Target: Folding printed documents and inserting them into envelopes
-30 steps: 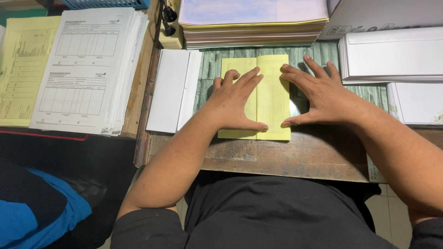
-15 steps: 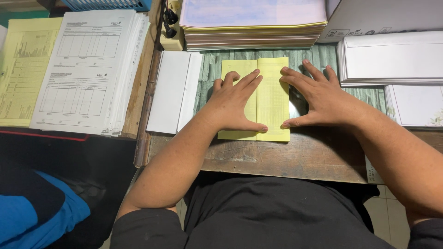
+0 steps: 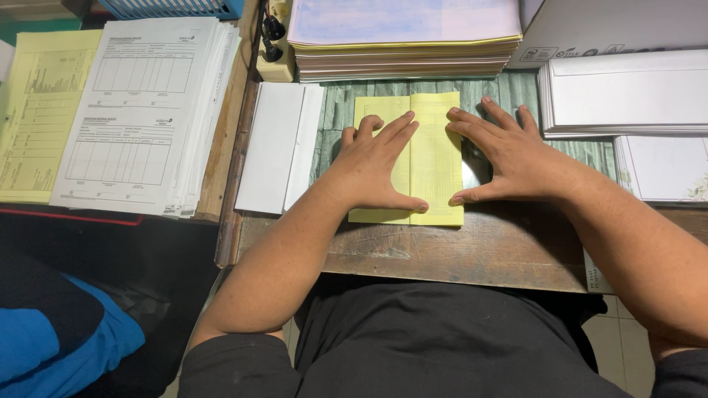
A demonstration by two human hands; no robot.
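A folded yellow printed sheet lies flat on the wooden desk in front of me. My left hand rests palm down on its left half, fingers spread and thumb along the lower edge. My right hand lies flat at its right edge, thumb touching the sheet's lower right corner, fingers reaching onto the upper right. Neither hand grips anything.
White folded sheets or envelopes lie left of the yellow sheet. A thick paper stack sits behind it. White envelopes are stacked at right. Printed white forms and yellow forms lie at left on a separate surface.
Both hands have stayed pressed on the yellow sheet; the right hand shifted very slightly. Otherwise nothing has visibly moved.
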